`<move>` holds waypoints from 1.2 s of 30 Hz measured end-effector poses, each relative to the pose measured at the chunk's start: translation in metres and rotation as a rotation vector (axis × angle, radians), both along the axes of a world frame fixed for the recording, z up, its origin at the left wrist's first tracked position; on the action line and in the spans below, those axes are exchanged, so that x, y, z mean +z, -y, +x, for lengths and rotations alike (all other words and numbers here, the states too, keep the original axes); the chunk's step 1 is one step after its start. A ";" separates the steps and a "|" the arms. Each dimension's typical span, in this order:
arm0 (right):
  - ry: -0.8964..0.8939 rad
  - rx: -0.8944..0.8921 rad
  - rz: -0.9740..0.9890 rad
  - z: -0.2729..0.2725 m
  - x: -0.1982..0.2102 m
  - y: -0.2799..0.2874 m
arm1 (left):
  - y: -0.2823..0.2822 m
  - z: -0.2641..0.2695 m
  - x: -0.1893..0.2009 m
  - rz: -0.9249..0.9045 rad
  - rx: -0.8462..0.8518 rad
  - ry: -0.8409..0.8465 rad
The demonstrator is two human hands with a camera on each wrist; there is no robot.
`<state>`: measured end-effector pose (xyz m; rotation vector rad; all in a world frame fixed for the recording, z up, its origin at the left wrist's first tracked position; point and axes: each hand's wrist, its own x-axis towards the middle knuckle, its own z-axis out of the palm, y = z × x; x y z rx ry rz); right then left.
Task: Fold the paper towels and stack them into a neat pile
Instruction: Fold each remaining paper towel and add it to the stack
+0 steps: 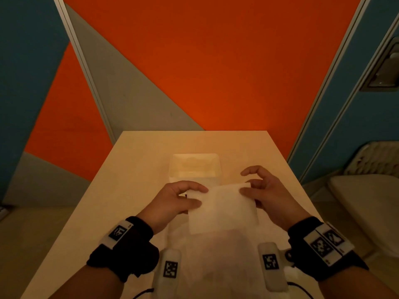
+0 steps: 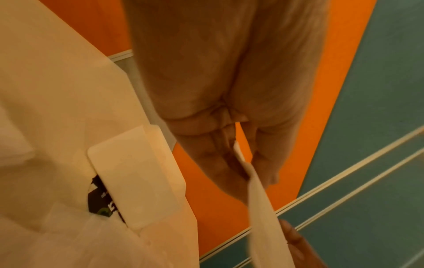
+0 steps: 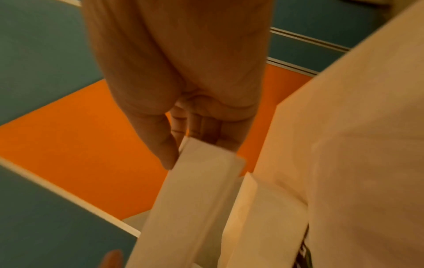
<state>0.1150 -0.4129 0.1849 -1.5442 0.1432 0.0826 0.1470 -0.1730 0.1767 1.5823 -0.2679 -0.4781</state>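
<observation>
Pale table (image 1: 133,169), orange wall behind. Item: one folded towel (image 1: 222,209), held above the table, left hand (image 1: 179,200) and right hand (image 1: 267,195) pinching opposite edges. Beyond: white pile or box (image 1: 194,167), unclear. Stacking apparently pending.

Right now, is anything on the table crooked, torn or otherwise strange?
Nothing is clearly wrong. The left hand and right hand pinch a folded paper towel in the air above the table; it hangs a little tilted. Behind it stands a white stack, which looks square. No tear or spill shows.
</observation>
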 end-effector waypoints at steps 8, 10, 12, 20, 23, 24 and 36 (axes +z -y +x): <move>0.084 0.444 -0.500 0.020 0.035 -0.011 | 0.017 0.000 0.014 0.234 -0.391 0.070; 0.088 0.481 -0.486 0.024 0.031 -0.016 | 0.022 -0.001 0.010 0.191 -0.347 0.042; 0.076 0.401 -0.426 0.028 0.021 -0.016 | 0.020 -0.002 0.002 0.161 -0.252 0.004; -0.134 0.166 -0.882 0.024 -0.074 0.035 | -0.039 0.000 -0.060 0.131 0.340 -0.173; -0.264 0.230 -1.071 0.014 -0.103 0.045 | -0.063 -0.005 -0.088 0.246 0.401 -0.175; -0.297 0.265 -1.118 0.010 -0.109 0.047 | -0.070 -0.007 -0.097 0.284 0.402 -0.169; -0.310 0.331 -1.207 -0.001 -0.127 0.051 | -0.100 -0.008 -0.149 0.668 0.346 0.065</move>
